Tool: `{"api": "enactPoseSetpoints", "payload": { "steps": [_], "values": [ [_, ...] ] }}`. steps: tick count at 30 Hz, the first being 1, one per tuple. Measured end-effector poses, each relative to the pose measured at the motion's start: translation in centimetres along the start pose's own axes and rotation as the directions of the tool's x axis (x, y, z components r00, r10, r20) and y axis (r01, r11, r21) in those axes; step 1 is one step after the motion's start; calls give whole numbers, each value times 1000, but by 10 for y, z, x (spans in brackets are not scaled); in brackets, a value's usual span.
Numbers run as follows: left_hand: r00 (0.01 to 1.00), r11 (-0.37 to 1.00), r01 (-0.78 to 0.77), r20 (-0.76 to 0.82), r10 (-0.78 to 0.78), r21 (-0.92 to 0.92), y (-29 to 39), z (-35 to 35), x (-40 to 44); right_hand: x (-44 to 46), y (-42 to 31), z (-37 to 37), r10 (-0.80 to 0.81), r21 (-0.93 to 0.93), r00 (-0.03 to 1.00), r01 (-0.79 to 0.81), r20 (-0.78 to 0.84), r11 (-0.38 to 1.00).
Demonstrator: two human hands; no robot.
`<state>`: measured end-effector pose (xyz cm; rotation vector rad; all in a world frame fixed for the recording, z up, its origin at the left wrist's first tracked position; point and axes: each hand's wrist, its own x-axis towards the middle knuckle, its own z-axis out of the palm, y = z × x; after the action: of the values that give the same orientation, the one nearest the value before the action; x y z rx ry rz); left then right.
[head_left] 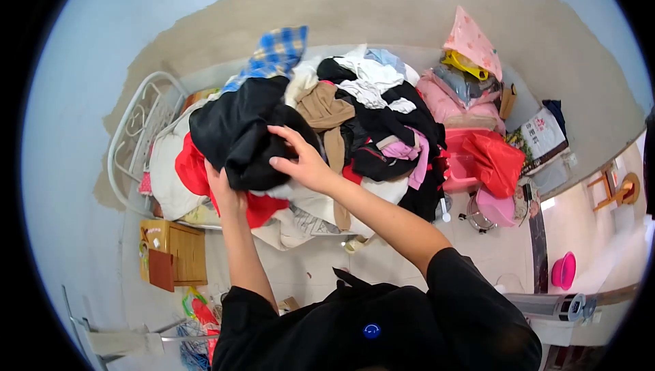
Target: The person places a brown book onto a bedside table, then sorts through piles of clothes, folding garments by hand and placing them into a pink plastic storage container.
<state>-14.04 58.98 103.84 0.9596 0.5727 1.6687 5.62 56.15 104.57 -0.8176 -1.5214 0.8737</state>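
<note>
A bundled black garment (pixel 239 129) with a smooth sheen is in front of me, over the left part of a heap of clothes on the bed. My left hand (pixel 225 190) grips its lower edge, with the fingertips partly hidden by the cloth. Against its right side rests my right hand (pixel 307 163), thumb and forefinger spread apart. Under the bundle lies a red cloth (pixel 193 165); behind it is a blue-and-yellow checked cloth (pixel 278 50). A brown garment (pixel 323 106) lies just right of it, beside white clothes (pixel 368 78) and a pink garment (pixel 417 159).
The bed's white metal headboard (pixel 133 132) stands at left, above a wooden bedside cabinet (pixel 187 251). At right are a pink basin (pixel 460 166), a red bag (pixel 495 163), stacked pink bedding (pixel 443 98) and a pink stool (pixel 495 206). A magenta tub (pixel 563 271) sits farther right.
</note>
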Motion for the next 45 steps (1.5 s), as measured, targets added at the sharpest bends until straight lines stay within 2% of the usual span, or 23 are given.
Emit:
{"api": "enactPoseSetpoints", "payload": {
  "steps": [1, 2, 3, 4, 5, 6, 7, 8, 9, 10, 11, 12, 14, 16, 19, 22, 25, 29, 34, 37, 40, 43, 45],
  "values": [
    [1000, 1000, 4, 13, -5, 26, -32, -26, 22, -3, 18, -8, 146, 59, 989, -144, -39, 988],
    [997, 991, 61, -57, -54, 119, -76, -63, 45, -11, 60, -16, 85, -116, 988, -100, -130, 988],
    [970, 949, 160, -224, -99, 272, -112, -83, 53, -27, 73, -31, 268, -50, 958, -274, -99, 961],
    [908, 830, 360, -366, -205, 427, -132, -84, 47, -51, 82, -53, 440, 15, 895, -441, -75, 898],
    [805, 685, 581, -437, -401, 440, -137, -68, 34, -85, 98, -76, 491, 73, 862, -485, -125, 871],
    [842, 789, 515, -369, -393, 335, -190, -100, 28, -122, 109, -96, 538, 137, 825, -520, -173, 843],
    [814, 660, 580, -365, -452, 477, -207, -92, 5, -162, 106, -122, 639, 198, 726, -607, -256, 770],
    [882, 656, 455, -202, -426, 602, -261, -126, -12, -207, 100, -150, 724, 271, 614, -673, -315, 688],
    [790, 514, 584, -295, -537, 628, -254, -80, -52, -261, 121, -175, 763, 366, 495, -677, -416, 639],
    [735, 550, 644, -233, -636, 531, -276, -70, -84, -313, 127, -200, 769, 420, 382, -669, -513, 613],
    [642, 514, 731, -200, -740, 448, -284, -46, -116, -359, 113, -225, 774, 491, 298, -633, -558, 598],
    [631, 457, 738, -268, -728, 496, -289, -11, -152, -402, 100, -246, 748, 453, 226, -676, -624, 582],
    [542, 354, 744, -200, -816, 567, -315, 34, -198, -478, 76, -284, 757, 611, 8, -584, -654, 534],
    [517, 381, 695, -56, -854, 609, -331, 101, -237, -539, 50, -316, 724, 641, -82, -541, -685, 545],
    [401, 340, 540, 120, -908, 770, -341, 208, -274, -619, 26, -351, 655, 677, -219, -408, -724, 612],
    [320, 375, 446, 247, -915, 812, -379, 287, -303, -686, 13, -378, 649, 718, -309, -271, -695, 641],
    [307, 341, 467, 211, -928, 816, -406, 355, -341, -737, 2, -403, 649, 740, -369, -210, -665, 639],
    [278, 302, 501, 179, -944, 811, -435, 401, -382, -785, 11, -448, 633, 745, -411, -218, -656, 630],
    [303, 238, 531, 80, -950, 814, -490, 427, -388, -784, 53, -551, 634, 746, -402, -255, -660, 615],
    [329, 202, 624, -20, -944, 755, -538, 451, -386, -756, 71, -615, 684, 792, -402, -272, -609, 546],
    [281, 179, 726, -49, -958, 664, -606, 469, -390, -742, 92, -663, 714, 787, -331, -287, -617, 546],
    [217, 106, 811, -128, -968, 575, -666, 497, -401, -725, 107, -706, 752, 842, -393, -351, -530, 410],
    [195, 107, 846, -115, -974, 523, -687, 518, -412, -711, 122, -737, 769, 850, -405, -408, -495, 333]
  ]
}}
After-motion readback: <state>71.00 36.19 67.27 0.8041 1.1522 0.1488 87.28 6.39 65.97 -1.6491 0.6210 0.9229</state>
